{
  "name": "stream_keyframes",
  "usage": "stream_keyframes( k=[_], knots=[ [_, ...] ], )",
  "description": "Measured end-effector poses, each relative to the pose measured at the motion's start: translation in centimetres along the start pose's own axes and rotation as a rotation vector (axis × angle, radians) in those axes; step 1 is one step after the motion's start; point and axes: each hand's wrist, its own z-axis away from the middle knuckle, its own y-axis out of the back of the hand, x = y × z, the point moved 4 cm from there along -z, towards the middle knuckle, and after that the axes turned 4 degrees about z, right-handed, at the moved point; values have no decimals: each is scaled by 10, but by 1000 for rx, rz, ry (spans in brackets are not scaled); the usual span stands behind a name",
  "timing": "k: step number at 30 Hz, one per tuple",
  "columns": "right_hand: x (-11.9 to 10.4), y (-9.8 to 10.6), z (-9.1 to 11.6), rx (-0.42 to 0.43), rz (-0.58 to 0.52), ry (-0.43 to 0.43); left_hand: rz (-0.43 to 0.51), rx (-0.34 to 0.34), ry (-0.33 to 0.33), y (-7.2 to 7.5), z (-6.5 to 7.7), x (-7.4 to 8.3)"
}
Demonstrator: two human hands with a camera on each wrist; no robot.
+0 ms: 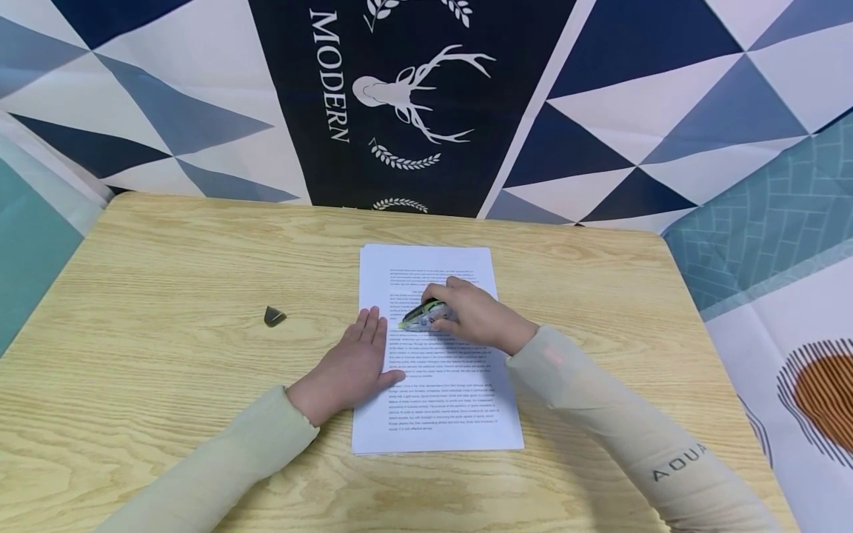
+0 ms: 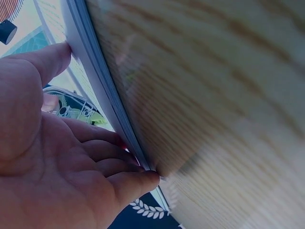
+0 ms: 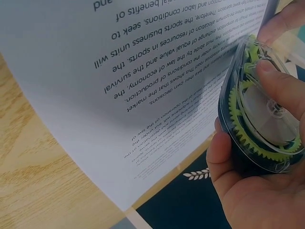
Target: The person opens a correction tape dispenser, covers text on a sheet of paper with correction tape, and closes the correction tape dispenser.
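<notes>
— We look down on the table [image 1: 200, 259], and there's the paper [image 1: 440, 396], printed side up!
— We've the left hand [image 1: 356, 363] at its left edge, four fingers straight and close together, thumb spread onto the page.
— And the right hand [image 1: 476, 314]?
— Clamped on the correction tape [image 1: 423, 317], we see, tip at the text's left edge!
— Smallest, the cap [image 1: 274, 317], left of both hands.

Left hand [image 1: 349, 366] plus right hand [image 1: 481, 314]: two
Tape dispenser [image 1: 423, 318]: just one
Dark cap [image 1: 274, 317]: one
Paper stack [image 1: 426, 257]: one, sheets uncountable from here
Table [image 1: 200, 259]: one
Printed deer head [image 1: 386, 92]: one
</notes>
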Motion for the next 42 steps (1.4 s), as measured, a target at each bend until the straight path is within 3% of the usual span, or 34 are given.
stream_keyframes(
  k=[42],
  knots=[
    [7,1,5,-23,-5,-10,3,9,-2,0,1,0]
  ],
)
